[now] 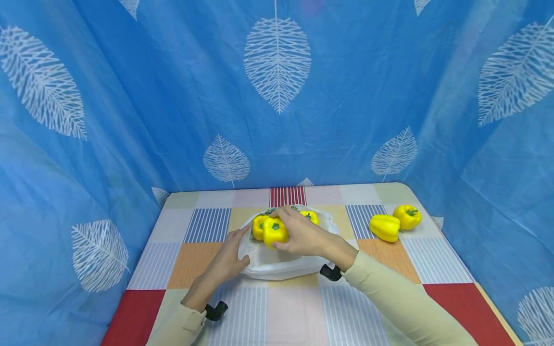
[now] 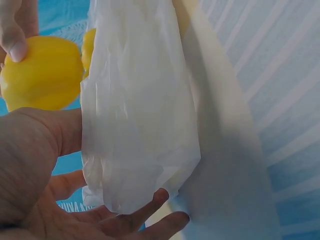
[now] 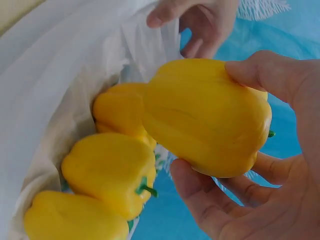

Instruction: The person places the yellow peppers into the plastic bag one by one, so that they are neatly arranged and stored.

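My right hand (image 1: 298,233) holds a yellow bell pepper (image 3: 205,117) over the mouth of a white plastic bag (image 1: 277,271), with thumb and fingers on opposite sides of it. Inside the bag lie more yellow bell peppers; the right wrist view shows a darker one (image 3: 117,107), a middle one (image 3: 107,167) with a green stem, and a nearer one (image 3: 75,217). At the bag's left rim is my left hand (image 1: 229,257), its thumb on the inner side and its spread fingers along the outside, touching the plastic (image 2: 140,110). The bag's bottom is hidden.
Two more yellow bell peppers, one lying on its side (image 1: 385,228) and one with its stem showing (image 1: 407,217), rest together on the right of the patchwork-patterned table (image 1: 298,312). A blue curtain (image 1: 277,144) with white leaf prints surrounds the table's back and sides.
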`<state>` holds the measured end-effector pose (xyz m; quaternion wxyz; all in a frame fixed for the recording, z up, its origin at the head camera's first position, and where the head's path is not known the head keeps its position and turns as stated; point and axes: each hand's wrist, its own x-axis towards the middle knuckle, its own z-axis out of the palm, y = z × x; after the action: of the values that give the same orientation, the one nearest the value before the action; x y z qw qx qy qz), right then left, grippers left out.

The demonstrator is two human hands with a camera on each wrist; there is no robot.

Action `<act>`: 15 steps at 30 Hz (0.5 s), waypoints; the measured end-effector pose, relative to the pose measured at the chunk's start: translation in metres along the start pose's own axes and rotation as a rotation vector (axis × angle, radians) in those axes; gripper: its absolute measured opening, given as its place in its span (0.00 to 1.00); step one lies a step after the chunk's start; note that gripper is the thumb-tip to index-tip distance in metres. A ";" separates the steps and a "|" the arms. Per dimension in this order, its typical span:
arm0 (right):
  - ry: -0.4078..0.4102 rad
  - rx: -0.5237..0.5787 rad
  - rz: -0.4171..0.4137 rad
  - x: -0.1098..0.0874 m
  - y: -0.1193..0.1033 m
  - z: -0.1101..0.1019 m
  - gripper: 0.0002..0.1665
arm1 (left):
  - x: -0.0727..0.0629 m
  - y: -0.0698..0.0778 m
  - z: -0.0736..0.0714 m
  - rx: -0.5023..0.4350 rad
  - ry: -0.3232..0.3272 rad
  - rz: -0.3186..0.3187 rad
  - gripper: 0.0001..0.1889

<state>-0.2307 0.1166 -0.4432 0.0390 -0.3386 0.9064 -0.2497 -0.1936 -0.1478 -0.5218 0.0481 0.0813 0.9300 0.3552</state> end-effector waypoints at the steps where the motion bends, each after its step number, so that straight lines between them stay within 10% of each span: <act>1: -0.011 -0.002 -0.004 0.001 -0.001 0.002 0.43 | 0.000 0.000 0.000 -0.001 -0.002 -0.003 0.50; 15: -0.126 -0.072 0.057 0.015 -0.013 0.021 0.44 | -0.002 -0.003 -0.001 -0.012 0.010 0.026 0.50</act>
<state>-0.2295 0.0901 -0.4537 0.0908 -0.3288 0.9198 -0.1939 -0.1924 -0.1508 -0.5230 0.0391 0.0913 0.9270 0.3618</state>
